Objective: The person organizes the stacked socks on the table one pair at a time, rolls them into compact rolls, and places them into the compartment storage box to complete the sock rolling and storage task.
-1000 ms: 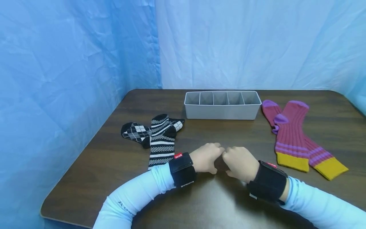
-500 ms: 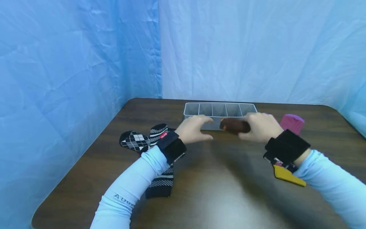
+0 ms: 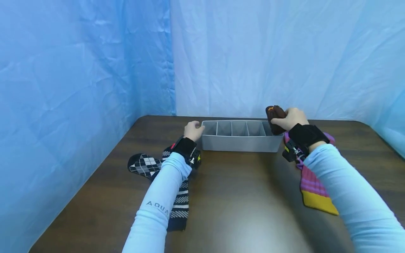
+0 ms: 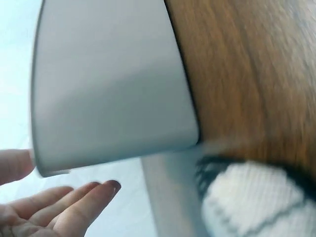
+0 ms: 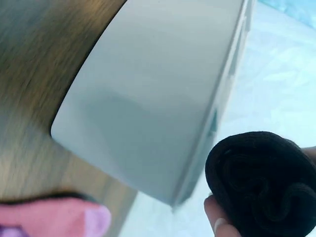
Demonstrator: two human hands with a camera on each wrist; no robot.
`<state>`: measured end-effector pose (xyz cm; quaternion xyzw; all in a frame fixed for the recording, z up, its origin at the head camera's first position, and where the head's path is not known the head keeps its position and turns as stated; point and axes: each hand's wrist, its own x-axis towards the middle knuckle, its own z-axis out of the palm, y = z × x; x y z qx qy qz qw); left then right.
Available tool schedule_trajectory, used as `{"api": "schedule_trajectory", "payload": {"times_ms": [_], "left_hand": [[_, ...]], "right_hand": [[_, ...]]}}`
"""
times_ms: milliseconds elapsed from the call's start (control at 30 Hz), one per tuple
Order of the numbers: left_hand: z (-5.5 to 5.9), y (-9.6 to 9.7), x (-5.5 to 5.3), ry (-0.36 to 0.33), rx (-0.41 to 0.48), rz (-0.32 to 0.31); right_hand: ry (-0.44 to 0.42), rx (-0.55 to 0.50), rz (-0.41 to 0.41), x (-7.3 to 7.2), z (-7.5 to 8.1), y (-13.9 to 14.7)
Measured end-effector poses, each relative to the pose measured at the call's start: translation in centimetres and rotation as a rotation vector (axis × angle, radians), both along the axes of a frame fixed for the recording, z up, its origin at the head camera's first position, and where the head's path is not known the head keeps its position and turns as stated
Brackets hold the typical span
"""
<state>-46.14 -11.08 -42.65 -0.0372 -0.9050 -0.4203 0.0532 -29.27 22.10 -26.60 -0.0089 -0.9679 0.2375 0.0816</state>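
Note:
My right hand grips a rolled dark brown sock over the right end of the grey divided box. In the right wrist view the coiled end of the rolled sock faces the camera, beside the box rim. At the box's left end is my left hand. In the left wrist view, its thumb lies right at the corner of the box, and the other fingers extend loosely below, holding nothing.
Black-and-white patterned socks lie crossed on the brown table, partly under my left arm. Pink socks with yellow cuffs lie on the right, partly covered by my right arm. Blue curtains hang behind the table.
Both hands have moved forward and apart, from the middle of the table to the ends of the box. The rolled brown sock has travelled with the right hand to the box's right end.

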Motion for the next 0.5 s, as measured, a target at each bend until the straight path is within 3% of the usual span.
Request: {"api": "schedule_trajectory", "payload": {"times_ms": [33,100,133,233,333,400,500], "left_hand": [[-0.4,-0.1,-0.1,-0.034,0.030,-0.021],[-0.7,-0.1,0.2,-0.015,0.059,-0.021],[-0.5,-0.1,0.5,-0.053,0.071,-0.034],[0.2,0.4,1.2,-0.041,0.130,-0.016],[1.9,0.8,2.3,-0.127,0.221,-0.034],[2.4,1.1,2.5,-0.163,0.271,-0.045],[2.5,1.5,2.0,-0.178,0.255,-0.017]], "right_hand": [[-0.008,-0.011,-0.010,0.0,-0.2,-0.1],[-0.025,-0.022,-0.030,0.0,-0.5,-0.2],[-0.029,-0.023,-0.037,0.0,-0.6,-0.2],[-0.027,-0.018,-0.052,0.0,-0.8,-0.2],[-0.013,0.005,-0.056,0.0,-0.9,-0.3],[-0.006,0.024,-0.059,-0.1,-1.0,-0.4],[0.001,0.035,-0.071,-0.2,-0.9,-0.7]]}}
